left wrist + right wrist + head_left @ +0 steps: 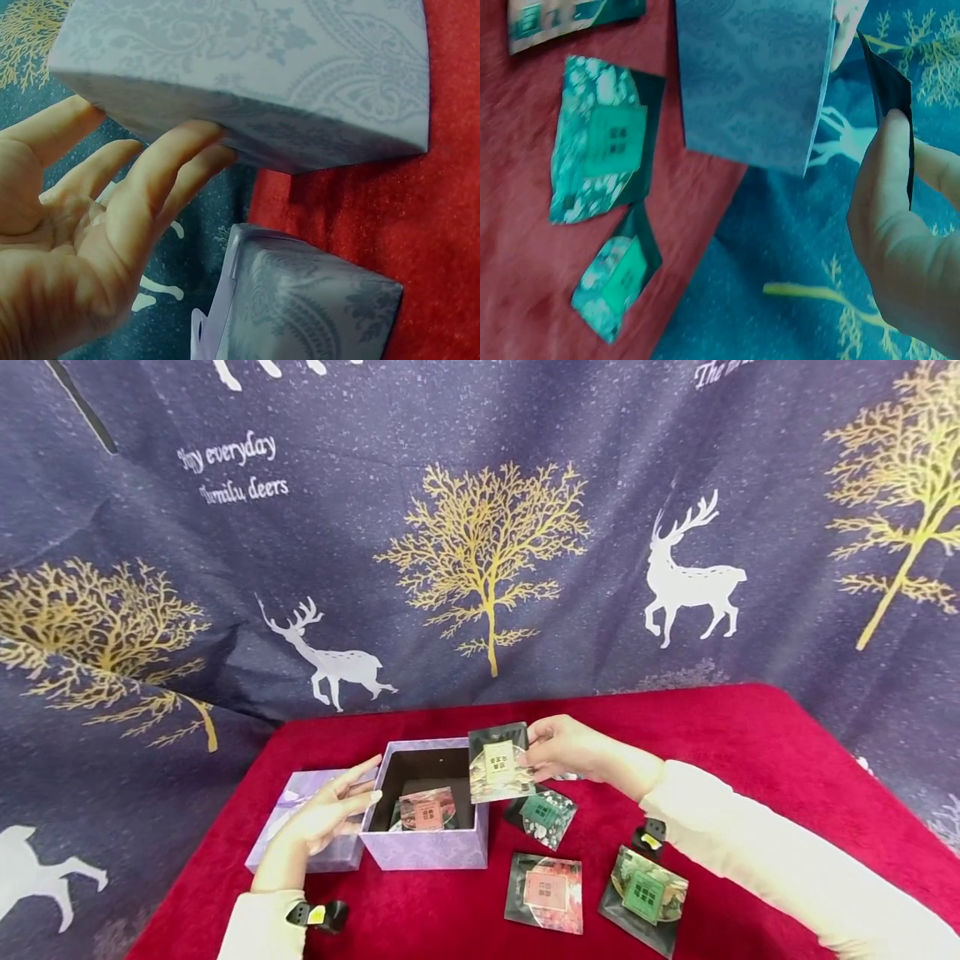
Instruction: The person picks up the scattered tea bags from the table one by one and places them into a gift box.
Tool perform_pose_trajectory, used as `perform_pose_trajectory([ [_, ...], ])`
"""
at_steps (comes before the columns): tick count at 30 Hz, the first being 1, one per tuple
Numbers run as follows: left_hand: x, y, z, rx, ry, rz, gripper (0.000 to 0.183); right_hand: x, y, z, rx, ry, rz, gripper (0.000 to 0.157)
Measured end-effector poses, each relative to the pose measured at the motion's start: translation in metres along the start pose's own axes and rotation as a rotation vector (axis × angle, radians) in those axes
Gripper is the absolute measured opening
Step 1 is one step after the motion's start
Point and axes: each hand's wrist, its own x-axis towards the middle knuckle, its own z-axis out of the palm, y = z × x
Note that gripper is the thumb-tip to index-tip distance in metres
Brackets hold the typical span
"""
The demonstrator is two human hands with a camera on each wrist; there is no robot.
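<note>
My right hand pinches a dark tea sachet with a cream label by its edge, raised beside the box's right rim. In the right wrist view this sachet shows edge-on between thumb and fingers. The fingers of my left hand rest against the left side of an open lilac patterned box; the left wrist view shows their tips on its outer wall. A sachet with a pink label lies inside the box, partly covering another.
The patterned lid lies left of the box, partly behind my left arm. On the red cloth to the right lie sachets with a green label, a pink label and a green-gold one. Another sachet peeks out under my right hand.
</note>
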Motion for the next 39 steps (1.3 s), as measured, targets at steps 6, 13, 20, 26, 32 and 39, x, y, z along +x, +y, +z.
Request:
perform_pose_trajectory([
  [6, -0.001, 0.0, -0.002, -0.008, -0.018, 0.008, 0.07, 0.018, -0.002, 0.022, 0.021, -0.001, 0.035, 0.012],
  [13, 0.002, -0.001, -0.001, -0.011, -0.008, -0.002, 0.069, 0.037, 0.0, 0.04, 0.034, 0.011, 0.058, 0.009],
  [20, 0.002, 0.0, 0.0, -0.014, 0.001, -0.011, 0.069, 0.045, -0.004, 0.056, -0.006, 0.028, 0.086, 0.025],
  [26, 0.001, -0.002, -0.003, -0.019, -0.034, 0.019, 0.07, 0.055, -0.005, 0.069, -0.02, 0.031, 0.118, 0.032],
  [32, 0.001, -0.001, -0.002, -0.024, -0.048, 0.027, 0.07, 0.063, -0.008, 0.083, -0.056, 0.056, 0.143, 0.029],
  [39, 0.001, 0.0, -0.003, -0.002, -0.035, 0.024, 0.069, 0.07, -0.007, 0.1, -0.082, 0.057, 0.144, 0.033],
])
